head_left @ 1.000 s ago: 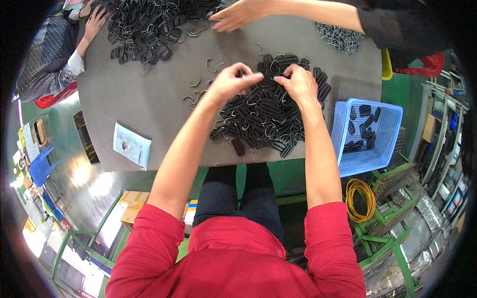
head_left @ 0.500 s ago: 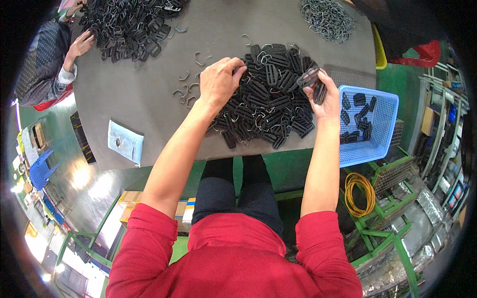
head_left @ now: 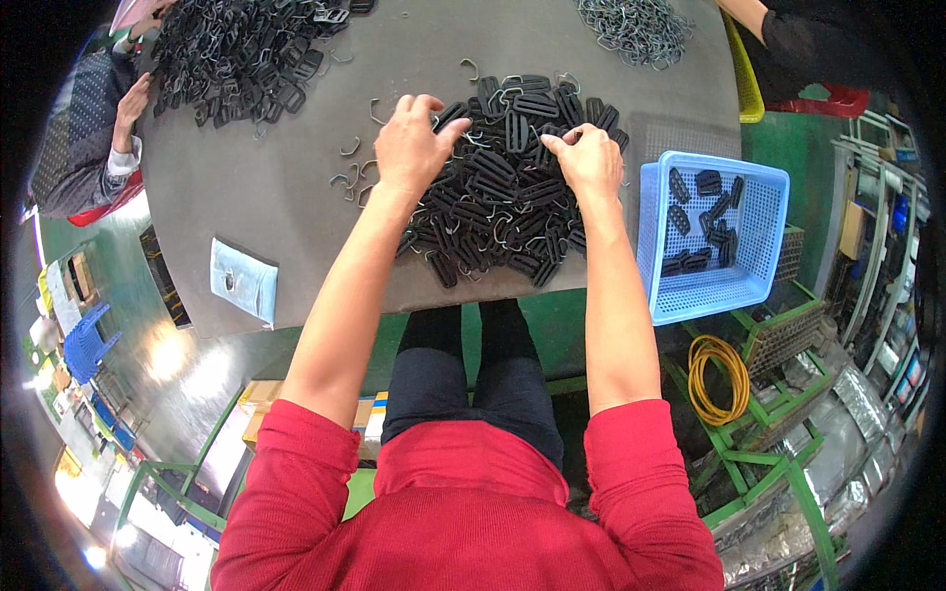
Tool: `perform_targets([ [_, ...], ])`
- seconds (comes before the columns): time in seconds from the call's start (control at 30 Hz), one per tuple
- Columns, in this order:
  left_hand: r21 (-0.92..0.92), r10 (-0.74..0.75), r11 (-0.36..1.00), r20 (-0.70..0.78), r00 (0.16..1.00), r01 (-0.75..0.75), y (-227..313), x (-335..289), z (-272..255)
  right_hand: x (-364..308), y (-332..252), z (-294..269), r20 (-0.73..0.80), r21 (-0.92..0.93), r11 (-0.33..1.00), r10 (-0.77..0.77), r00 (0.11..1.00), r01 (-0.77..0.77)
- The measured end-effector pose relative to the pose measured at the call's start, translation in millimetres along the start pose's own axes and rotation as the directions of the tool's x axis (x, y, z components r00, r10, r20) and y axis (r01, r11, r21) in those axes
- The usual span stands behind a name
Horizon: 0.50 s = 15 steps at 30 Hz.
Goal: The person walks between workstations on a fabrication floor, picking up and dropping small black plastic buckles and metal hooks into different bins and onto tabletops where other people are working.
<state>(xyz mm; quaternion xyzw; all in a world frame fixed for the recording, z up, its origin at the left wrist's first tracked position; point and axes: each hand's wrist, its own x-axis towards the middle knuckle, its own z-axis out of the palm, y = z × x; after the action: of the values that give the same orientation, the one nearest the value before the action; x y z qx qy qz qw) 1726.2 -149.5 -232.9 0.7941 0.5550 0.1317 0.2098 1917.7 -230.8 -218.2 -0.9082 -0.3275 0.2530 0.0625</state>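
A heap of black plastic strap buckles [head_left: 493, 177], mixed with bent metal wire hooks, lies on the grey table in front of me. At the heap's upper left, my left hand [head_left: 414, 146] has its thumb and fingers around a black slotted buckle [head_left: 450, 118]. My right hand [head_left: 587, 163] is palm down over the heap's right side, fingers curled and thumb beside the index finger. Whatever those fingers pinch is hidden under them. Several loose wire hooks [head_left: 350, 148] lie left of the heap.
A blue perforated basket [head_left: 655, 236] with several black pieces stands at the table's right edge. Another heap of black buckles [head_left: 236, 59] is at far left, beside another person's hand [head_left: 132, 101]. Metal hooks [head_left: 636, 30] are piled at the back right. A light-blue packet [head_left: 242, 282] lies front left.
My right hand has moved left from beside the basket onto the heap; the buckles seen in it earlier no longer show. My left hand has shifted slightly left, its fingers spreading wider. An arm appears at upper right.
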Motion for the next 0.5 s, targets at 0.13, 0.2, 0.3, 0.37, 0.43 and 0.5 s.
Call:
perform_targets([
  [0.13,0.169,0.018,0.985,0.063,0.998,-0.028,-5,7,21,9,12,11,0.065,0.197,0.979,-0.058,0.996,0.044],
  [0.2,0.137,-0.014,0.991,0.069,0.997,0.004,-3,16,16,11,18,12,0.123,0.559,0.825,-0.182,0.976,0.084],
  [0.3,-0.072,-0.042,0.996,0.159,0.986,0.054,-11,26,0,7,30,-8,0.372,0.927,0.182,-0.365,0.853,-0.327],
  [0.37,-0.146,-0.055,0.986,0.2,0.978,0.085,-27,27,-9,-8,5,-23,0.329,0.921,-0.078,-0.371,0.869,-0.382],
  [0.43,-0.285,-0.046,0.95,0.273,0.961,0.126,-34,29,-16,2,-1,-20,0.308,0.92,-0.111,-0.391,0.867,-0.377],
  [0.5,-0.35,-0.071,0.919,0.308,0.949,0.182,-44,28,-18,27,-5,-9,0.304,0.924,-0.068,-0.466,0.831,-0.377],
])
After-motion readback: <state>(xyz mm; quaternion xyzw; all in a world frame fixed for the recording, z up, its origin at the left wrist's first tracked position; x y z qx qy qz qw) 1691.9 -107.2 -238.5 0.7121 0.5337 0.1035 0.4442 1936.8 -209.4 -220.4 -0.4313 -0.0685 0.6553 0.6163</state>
